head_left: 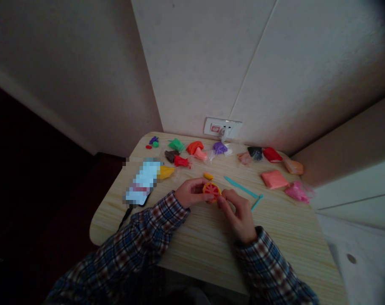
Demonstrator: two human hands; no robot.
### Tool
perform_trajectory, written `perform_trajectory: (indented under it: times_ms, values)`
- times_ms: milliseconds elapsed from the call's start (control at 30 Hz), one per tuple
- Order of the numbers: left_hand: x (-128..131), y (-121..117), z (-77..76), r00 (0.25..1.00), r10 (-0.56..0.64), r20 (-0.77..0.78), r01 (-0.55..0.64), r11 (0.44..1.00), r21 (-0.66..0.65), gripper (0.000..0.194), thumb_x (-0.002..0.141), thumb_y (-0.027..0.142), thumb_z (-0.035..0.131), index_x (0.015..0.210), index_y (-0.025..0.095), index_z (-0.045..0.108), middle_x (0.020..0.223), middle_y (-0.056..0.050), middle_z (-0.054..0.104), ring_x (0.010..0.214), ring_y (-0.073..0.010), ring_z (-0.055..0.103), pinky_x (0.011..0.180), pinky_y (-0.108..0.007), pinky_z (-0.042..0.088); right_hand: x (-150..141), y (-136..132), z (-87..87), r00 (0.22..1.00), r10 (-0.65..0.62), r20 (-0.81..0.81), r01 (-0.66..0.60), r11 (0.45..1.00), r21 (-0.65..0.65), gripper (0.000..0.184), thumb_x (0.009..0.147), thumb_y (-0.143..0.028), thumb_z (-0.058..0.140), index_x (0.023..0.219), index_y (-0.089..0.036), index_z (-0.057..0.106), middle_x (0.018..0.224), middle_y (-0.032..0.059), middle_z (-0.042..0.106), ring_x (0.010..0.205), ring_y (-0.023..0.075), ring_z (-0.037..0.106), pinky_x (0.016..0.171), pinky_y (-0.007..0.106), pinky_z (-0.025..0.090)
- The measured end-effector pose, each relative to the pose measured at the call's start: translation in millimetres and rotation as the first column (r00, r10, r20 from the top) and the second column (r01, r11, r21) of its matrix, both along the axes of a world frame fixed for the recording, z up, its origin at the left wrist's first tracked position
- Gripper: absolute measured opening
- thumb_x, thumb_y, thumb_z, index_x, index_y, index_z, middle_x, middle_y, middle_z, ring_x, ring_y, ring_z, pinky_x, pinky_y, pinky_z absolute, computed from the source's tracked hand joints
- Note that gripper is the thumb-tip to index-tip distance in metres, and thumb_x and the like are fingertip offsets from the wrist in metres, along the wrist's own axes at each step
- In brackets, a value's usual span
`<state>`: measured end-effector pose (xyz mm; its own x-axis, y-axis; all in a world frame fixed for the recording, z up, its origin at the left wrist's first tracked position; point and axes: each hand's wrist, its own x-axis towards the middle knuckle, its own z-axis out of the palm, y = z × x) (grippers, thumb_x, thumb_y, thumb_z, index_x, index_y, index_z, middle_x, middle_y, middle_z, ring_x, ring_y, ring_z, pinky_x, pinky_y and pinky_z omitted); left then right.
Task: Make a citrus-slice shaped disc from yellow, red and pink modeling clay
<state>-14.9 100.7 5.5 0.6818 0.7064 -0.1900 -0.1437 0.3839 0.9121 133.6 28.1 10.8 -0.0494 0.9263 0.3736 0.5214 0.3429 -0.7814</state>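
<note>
Between my hands is a round clay citrus slice, with red wedges and a yellow rim. My left hand grips it from the left, thumb on its face and fingers behind. The fingers of my right hand are pinched together at the slice's lower right edge, touching it. Whether they hold a bit of clay there cannot be made out. Just beyond the slice lies a small orange-yellow clay piece. To the right are a teal modelling knife and a second teal clay tool, partly behind my right hand.
Bagged clay lies along the table's back, including green, purple and red lumps. A phone with a cable lies at left, beside yellow clay. Small purple clay pieces sit back left. A wall socket holds a plug.
</note>
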Motion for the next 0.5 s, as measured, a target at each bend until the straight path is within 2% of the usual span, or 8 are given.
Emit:
perform_trajectory:
  times_ms: [100, 267, 500]
  values:
    - [-1.0, 0.0, 0.5, 1.0, 0.015, -0.008, -0.015, 1.0, 0.004, 0.046, 0.049, 0.039, 0.084, 0.074, 0.011, 0.059, 0.07, 0.001, 0.063, 0.063, -0.0097, 0.059, 0.066, -0.025, 0.049, -1.6, -0.9, 2.1, 1.0, 0.007, -0.002, -0.007, 1.0, 0.008, 0.033, 0.089, -0.029, 0.041, 0.058, -0.02, 0.047, 0.053, -0.0022, 0.047, 0.054, 0.0125, 0.045, 0.058, 0.028, 0.037]
    - [-1.6, 2.1, -2.9, 0.993, 0.118, -0.019, -0.117, 0.992, 0.035, 0.051, 0.047, 0.038, 0.084, 0.083, 0.014, 0.058, 0.081, 0.001, 0.065, 0.075, -0.0098, 0.061, 0.073, -0.022, 0.047, -3.7, -0.4, 1.3, 0.999, 0.044, -0.006, -0.044, 0.999, 0.024, 0.031, 0.088, -0.027, 0.043, 0.059, -0.02, 0.048, 0.056, -0.0015, 0.053, 0.056, 0.0124, 0.048, 0.057, 0.027, 0.038]
    - [-0.5, 3.1, -4.5, 0.993, 0.12, -0.001, -0.119, 0.992, 0.035, 0.051, 0.045, 0.04, 0.084, 0.08, 0.013, 0.06, 0.079, 0.001, 0.065, 0.074, -0.0106, 0.061, 0.072, -0.023, 0.049, -2.5, 0.4, -2.8, 0.999, 0.044, -0.015, -0.044, 0.999, 0.0, 0.032, 0.089, -0.028, 0.042, 0.059, -0.02, 0.048, 0.056, -0.0012, 0.054, 0.056, 0.0125, 0.049, 0.057, 0.027, 0.037]
